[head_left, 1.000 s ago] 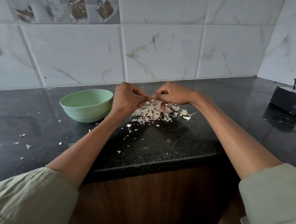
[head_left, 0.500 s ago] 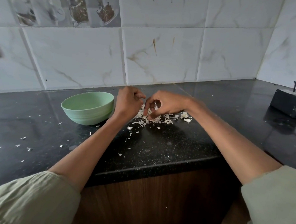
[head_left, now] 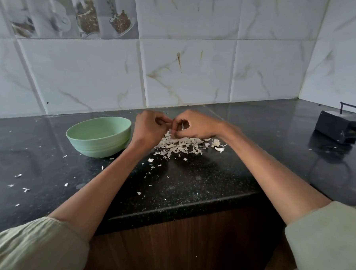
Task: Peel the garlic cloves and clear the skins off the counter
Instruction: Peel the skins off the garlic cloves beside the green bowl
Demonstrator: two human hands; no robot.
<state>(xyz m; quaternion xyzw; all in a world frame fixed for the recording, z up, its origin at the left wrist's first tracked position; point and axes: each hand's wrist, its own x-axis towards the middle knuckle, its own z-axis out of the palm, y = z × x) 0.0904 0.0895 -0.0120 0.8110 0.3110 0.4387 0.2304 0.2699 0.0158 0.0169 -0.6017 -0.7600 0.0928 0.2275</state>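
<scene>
Peeling a tiny clove takes small, slow tugs, so I think the best way was to hold it firm in one hand and pull the thin skin off with the other, right over the heap so bits dropped there.

In the head view, the left hand (head_left: pixel 147 128) and the right hand (head_left: pixel 194 126) met fingertip to fingertip above the black speckled stone table (head_left: pixel 190 189). Both had curled fingers that pinched something very small between them. It was too small to see well, but it was likely a garlic clove.

Just under the hands, and a bit toward the right, lay the pile of white papery garlic skins (head_left: pixel 182 145). Small scraps were spread over the table too. The round pale green bowl (head_left: pixel 99 136) stood just beside the left hand. I could not see inside it. A small black box with a cord (head_left: pixel 337 127) sat well apart, far right.
</scene>
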